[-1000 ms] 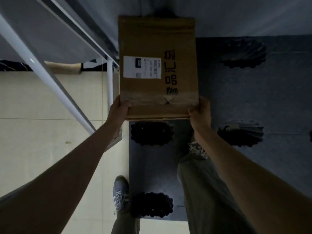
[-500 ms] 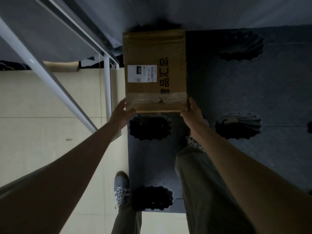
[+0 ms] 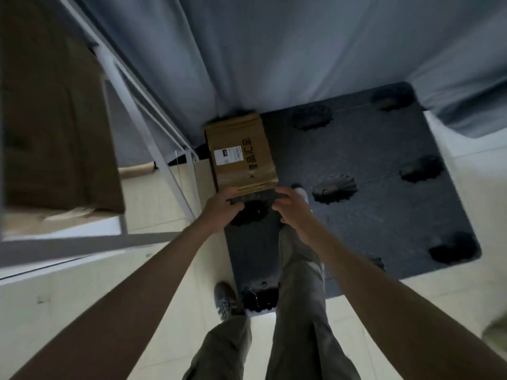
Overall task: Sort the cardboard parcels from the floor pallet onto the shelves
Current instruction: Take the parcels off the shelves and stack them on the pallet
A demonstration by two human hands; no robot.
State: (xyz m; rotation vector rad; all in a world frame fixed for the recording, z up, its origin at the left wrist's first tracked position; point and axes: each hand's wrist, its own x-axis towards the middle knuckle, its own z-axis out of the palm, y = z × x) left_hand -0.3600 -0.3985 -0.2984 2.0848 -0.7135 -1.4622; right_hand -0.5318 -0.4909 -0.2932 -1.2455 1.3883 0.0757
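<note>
1. One parcel (image 3: 241, 152) lies flat on the pallet (image 3: 356, 215), at the pallet's far left corner, hard against the grey curtain (image 3: 274, 50). Its white label faces up.
2. It is the only parcel seen on the pallet; the rest of the dark deck shows only its round moulded pits.
3. The left hand (image 3: 222, 205) and right hand (image 3: 290, 204) both sit at the parcel's near edge, one at each corner, fingers curled. Blur there hides whether they grip the box or only touch it; I cannot tell.
4. The shelf (image 3: 115, 237) stands left of the pallet, a white metal frame. A large brown box (image 3: 55, 119) already sits on it, so I judge part of the sorting done.
5. What is left, as far as shown: this last parcel must go from the pallet to the shelf.
6. Other shelf levels are out of view, so the full count of sorted parcels is unknown.
</note>
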